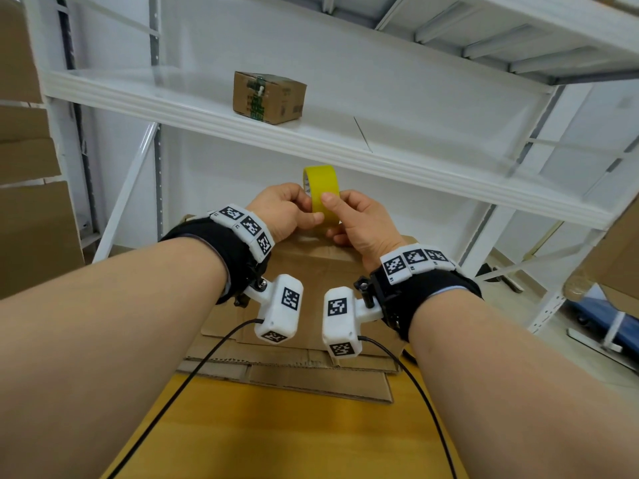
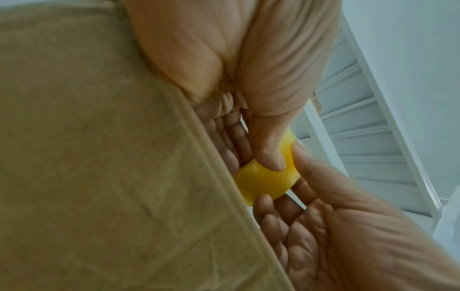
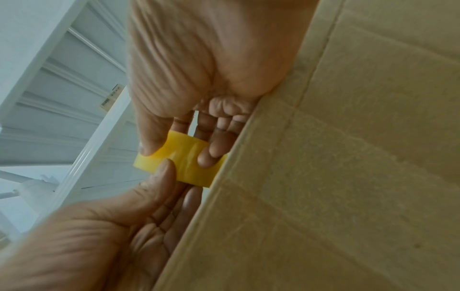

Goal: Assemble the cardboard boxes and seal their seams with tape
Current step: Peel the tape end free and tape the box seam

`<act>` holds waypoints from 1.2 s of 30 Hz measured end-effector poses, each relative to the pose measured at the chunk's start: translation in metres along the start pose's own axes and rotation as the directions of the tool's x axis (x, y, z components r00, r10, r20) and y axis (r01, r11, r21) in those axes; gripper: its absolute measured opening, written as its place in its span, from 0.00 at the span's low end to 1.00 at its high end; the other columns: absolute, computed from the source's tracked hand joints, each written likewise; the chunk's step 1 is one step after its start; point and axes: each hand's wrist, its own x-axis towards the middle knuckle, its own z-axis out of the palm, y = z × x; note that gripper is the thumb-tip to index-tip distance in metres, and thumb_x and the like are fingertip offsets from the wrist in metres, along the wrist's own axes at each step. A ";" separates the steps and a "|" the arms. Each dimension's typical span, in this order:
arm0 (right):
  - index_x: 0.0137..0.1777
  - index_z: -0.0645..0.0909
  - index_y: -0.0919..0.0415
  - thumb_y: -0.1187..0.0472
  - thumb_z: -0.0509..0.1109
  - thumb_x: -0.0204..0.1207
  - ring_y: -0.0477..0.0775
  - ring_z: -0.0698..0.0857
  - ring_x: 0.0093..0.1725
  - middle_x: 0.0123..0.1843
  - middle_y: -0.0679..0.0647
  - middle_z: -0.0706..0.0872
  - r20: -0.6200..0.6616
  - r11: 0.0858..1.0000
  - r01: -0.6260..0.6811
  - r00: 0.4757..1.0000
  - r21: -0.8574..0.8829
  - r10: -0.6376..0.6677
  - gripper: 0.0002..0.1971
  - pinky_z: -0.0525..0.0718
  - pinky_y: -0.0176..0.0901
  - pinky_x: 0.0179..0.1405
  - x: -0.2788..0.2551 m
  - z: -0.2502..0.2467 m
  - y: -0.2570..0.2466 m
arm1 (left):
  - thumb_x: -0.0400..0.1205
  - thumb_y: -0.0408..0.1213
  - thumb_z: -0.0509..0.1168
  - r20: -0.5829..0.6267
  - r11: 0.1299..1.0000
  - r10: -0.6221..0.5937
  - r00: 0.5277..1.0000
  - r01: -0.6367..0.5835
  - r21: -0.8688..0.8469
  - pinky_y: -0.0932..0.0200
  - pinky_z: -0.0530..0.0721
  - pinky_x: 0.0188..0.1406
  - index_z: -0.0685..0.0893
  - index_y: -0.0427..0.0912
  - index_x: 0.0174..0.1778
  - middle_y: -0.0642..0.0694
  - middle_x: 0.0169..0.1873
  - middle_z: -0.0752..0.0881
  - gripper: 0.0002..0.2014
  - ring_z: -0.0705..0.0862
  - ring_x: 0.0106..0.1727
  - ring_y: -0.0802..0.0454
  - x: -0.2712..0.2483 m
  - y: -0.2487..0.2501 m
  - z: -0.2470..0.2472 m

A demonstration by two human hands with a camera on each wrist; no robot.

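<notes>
I hold a yellow tape roll [image 1: 323, 183] upright in front of me with both hands. My left hand [image 1: 300, 209] grips its left side, thumb on the outer band and fingers curled behind. My right hand [image 1: 338, 216] pinches the right side, thumb pressed on the tape face. In the left wrist view the tape roll [image 2: 263, 181] sits between my left thumb and the right hand [image 2: 323, 216]. The right wrist view shows the tape roll [image 3: 184, 163] the same way, beside the left hand [image 3: 124, 226]. A brown cardboard box [image 1: 311, 261] lies directly under my hands.
Flattened cardboard sheets [image 1: 294, 371] are stacked on the wooden table [image 1: 276, 433]. A small taped box [image 1: 269, 96] stands on the white shelf [image 1: 345, 143] above. Cardboard stacks [image 1: 31, 202] stand at the left, and a blue cart [image 1: 601, 319] is low right.
</notes>
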 end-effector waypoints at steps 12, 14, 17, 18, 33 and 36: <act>0.53 0.85 0.55 0.65 0.73 0.80 0.46 0.84 0.35 0.43 0.52 0.88 0.052 0.999 0.033 0.998 -0.027 -0.032 0.06 0.79 0.35 0.30 0.002 -0.002 0.007 | 0.83 0.30 0.65 0.018 0.938 -0.093 0.996 0.093 -0.333 0.65 0.84 0.36 0.75 0.42 0.37 0.48 0.30 0.83 0.10 0.82 0.32 0.56 -0.005 0.014 -0.001; 0.49 0.85 0.54 0.66 0.74 0.79 0.48 0.83 0.35 0.41 0.53 0.88 0.059 0.999 0.044 0.997 -0.024 -0.043 0.06 0.79 0.35 0.29 0.002 -0.002 0.009 | 0.84 0.36 0.64 0.028 0.926 -0.122 0.992 0.124 -0.357 0.63 0.83 0.37 0.76 0.42 0.38 0.46 0.31 0.83 0.09 0.82 0.33 0.54 -0.006 0.016 -0.001; 0.47 0.86 0.53 0.67 0.75 0.78 0.48 0.84 0.35 0.40 0.53 0.88 0.072 0.999 0.049 0.996 -0.017 -0.048 0.07 0.79 0.37 0.30 0.004 -0.003 0.011 | 0.83 0.41 0.65 0.012 0.929 -0.134 0.991 0.130 -0.346 0.62 0.82 0.38 0.78 0.42 0.39 0.46 0.32 0.83 0.09 0.82 0.33 0.54 -0.005 0.017 -0.001; 0.47 0.86 0.54 0.67 0.75 0.78 0.48 0.84 0.35 0.40 0.53 0.88 0.075 0.999 0.048 0.996 -0.013 -0.047 0.07 0.79 0.37 0.30 0.004 -0.003 0.012 | 0.83 0.40 0.66 0.006 0.934 -0.131 0.991 0.125 -0.336 0.63 0.81 0.37 0.78 0.42 0.39 0.46 0.32 0.83 0.09 0.82 0.33 0.54 -0.005 0.017 0.000; 0.50 0.86 0.56 0.68 0.74 0.78 0.47 0.86 0.37 0.43 0.54 0.89 0.071 0.996 0.050 0.996 -0.074 -0.044 0.06 0.82 0.37 0.34 0.004 -0.004 0.013 | 0.79 0.27 0.69 0.038 0.938 -0.124 0.992 0.129 -0.320 0.64 0.82 0.39 0.75 0.43 0.35 0.43 0.36 0.81 0.11 0.81 0.38 0.53 -0.007 0.013 -0.004; 0.49 0.86 0.55 0.68 0.75 0.78 0.45 0.86 0.35 0.41 0.52 0.89 0.081 0.994 0.062 0.995 -0.088 -0.055 0.07 0.81 0.35 0.32 0.004 -0.004 0.012 | 0.73 0.32 0.75 0.016 0.956 -0.115 0.993 0.115 -0.271 0.62 0.82 0.42 0.79 0.40 0.39 0.41 0.39 0.84 0.10 0.83 0.40 0.52 -0.008 0.014 -0.003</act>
